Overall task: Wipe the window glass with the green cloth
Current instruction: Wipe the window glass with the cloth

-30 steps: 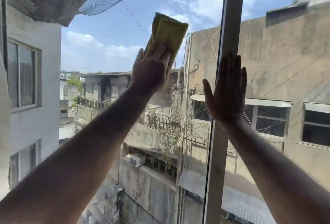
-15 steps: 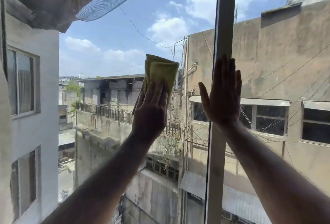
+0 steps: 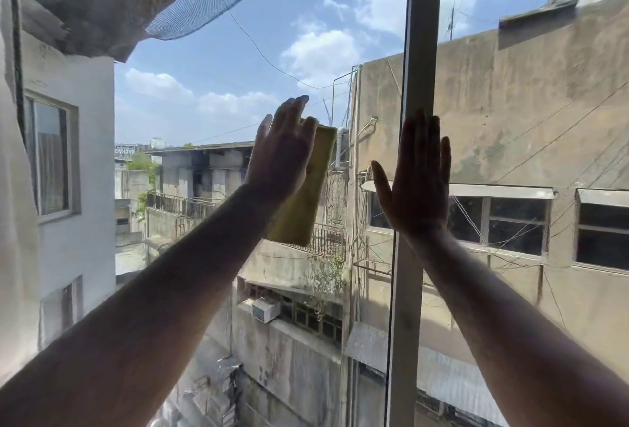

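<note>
The window glass [image 3: 211, 93] fills the view left of a pale upright frame bar [image 3: 420, 35]. My left hand [image 3: 282, 154] lies flat on the pane with fingers pointing up, pressing the yellow-green cloth [image 3: 301, 202] against it. The folded cloth sticks out below and to the right of the palm, hanging at a slant. My right hand [image 3: 417, 181] is spread flat, palm forward, against the frame bar and holds nothing.
A second pane [image 3: 531, 113] lies right of the bar. Through the glass are concrete buildings, a white building on the left and a blue net overhead. Both my forearms reach up from the bottom corners.
My left hand has slid the cloth down the pane from the sky area. The cloth now hangs below the palm instead of above the fingers. My right hand stayed on the frame bar.
</note>
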